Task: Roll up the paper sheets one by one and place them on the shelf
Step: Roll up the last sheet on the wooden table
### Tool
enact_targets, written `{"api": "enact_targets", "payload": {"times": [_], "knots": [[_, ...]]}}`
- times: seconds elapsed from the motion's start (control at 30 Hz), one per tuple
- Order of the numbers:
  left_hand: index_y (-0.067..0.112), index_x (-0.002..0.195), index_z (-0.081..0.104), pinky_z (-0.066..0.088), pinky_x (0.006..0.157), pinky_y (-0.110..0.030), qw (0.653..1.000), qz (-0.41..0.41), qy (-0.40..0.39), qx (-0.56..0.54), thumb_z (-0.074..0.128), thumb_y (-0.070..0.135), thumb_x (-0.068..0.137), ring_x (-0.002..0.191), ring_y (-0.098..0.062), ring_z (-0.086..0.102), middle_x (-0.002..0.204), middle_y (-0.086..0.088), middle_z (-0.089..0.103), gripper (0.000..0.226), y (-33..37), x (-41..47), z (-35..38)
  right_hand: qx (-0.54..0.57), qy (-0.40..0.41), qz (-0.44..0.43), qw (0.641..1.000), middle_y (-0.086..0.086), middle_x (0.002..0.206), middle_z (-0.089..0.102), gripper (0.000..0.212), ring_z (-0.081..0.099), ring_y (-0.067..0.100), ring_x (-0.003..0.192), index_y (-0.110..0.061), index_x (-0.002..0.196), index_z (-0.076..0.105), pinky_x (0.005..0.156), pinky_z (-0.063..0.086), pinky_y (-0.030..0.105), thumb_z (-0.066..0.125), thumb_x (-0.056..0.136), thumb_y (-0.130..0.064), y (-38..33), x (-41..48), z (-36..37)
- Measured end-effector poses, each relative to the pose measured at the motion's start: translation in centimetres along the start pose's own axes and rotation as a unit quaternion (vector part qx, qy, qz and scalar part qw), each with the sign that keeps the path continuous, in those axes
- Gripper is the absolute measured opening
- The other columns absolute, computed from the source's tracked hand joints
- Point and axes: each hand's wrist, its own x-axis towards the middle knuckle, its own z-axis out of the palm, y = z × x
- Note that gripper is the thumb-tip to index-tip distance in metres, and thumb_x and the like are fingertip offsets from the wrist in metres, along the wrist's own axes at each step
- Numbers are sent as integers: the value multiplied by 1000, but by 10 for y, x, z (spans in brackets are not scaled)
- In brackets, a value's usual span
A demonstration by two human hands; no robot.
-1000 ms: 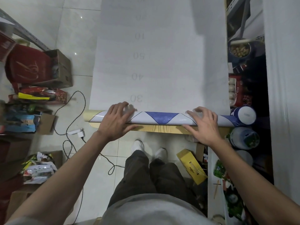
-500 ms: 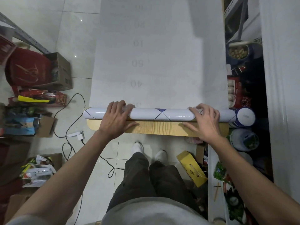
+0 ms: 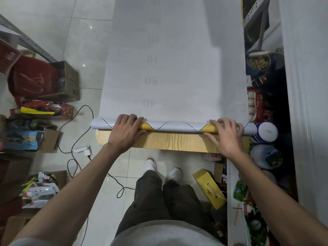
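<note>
Crosswise before me lies the white-and-yellow paper roll (image 3: pixel 177 127): my left hand (image 3: pixel 126 134) curls over it, my right hand (image 3: pixel 225 136) presses spread on top; the unrolled white sheet (image 3: pixel 174 68) runs straight ahead.

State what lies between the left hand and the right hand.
Head view: a bare stretch of the roll, white with a black wavy line, yellow next to the left hand and the right hand.

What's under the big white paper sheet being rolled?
A light wood-grain board shows along the near edge, in front of the rolled-up end of the sheet. Beyond the roll, the flat white paper sheet covers whatever lies beneath it.
</note>
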Motion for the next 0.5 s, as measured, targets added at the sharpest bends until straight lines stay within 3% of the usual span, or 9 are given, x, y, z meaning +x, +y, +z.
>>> {"api": "enact_targets", "payload": {"times": [0.1, 0.23, 0.33, 0.4, 0.5], "knots": [[12, 114, 60, 38, 102, -46, 1000, -13, 17, -16, 31, 45, 103, 85, -36, 60, 98, -9, 64, 45, 1, 2, 0, 51, 42, 18, 998, 1, 115, 63, 41, 38, 17, 115, -31, 120, 52, 99, 24, 43, 43, 96, -64, 0, 0, -4], [11, 126, 58, 33, 111, -52, 1000, 2, 10, -5, 49, 51, 100, 115, -41, 54, 128, -20, 56, 49, 2, 3, 6, 11, 6, 8, 1000, 0, 138, 52, 52, 41, 20, 129, -30, 128, 55, 105, 24, 45, 35, 97, -66, 0, -2, -1], [14, 133, 54, 37, 102, -49, 1000, 5, 4, 2, 48, 63, 95, 100, -38, 49, 119, -17, 52, 62, 1, 3, 7, -7, -10, 16, 1000, 6, 135, 46, 62, 39, 26, 126, -29, 135, 53, 106, 22, 46, 46, 90, -72, 0, -4, 0], [14, 131, 55, 38, 95, -46, 1000, 0, 14, 8, 39, 60, 98, 91, -36, 51, 110, -13, 56, 59, 0, 3, 5, -12, 0, 21, 1000, 4, 126, 52, 63, 42, 25, 120, -27, 134, 53, 103, 25, 47, 43, 90, -71, 0, -3, 0], [13, 118, 58, 38, 98, -45, 1000, -8, 27, 1, 34, 51, 102, 85, -35, 58, 97, -9, 63, 47, 0, 3, 1, 11, 25, 34, 999, 1, 117, 62, 51, 46, 22, 119, -27, 124, 50, 102, 25, 47, 37, 96, -68, 0, -3, -3]]}}
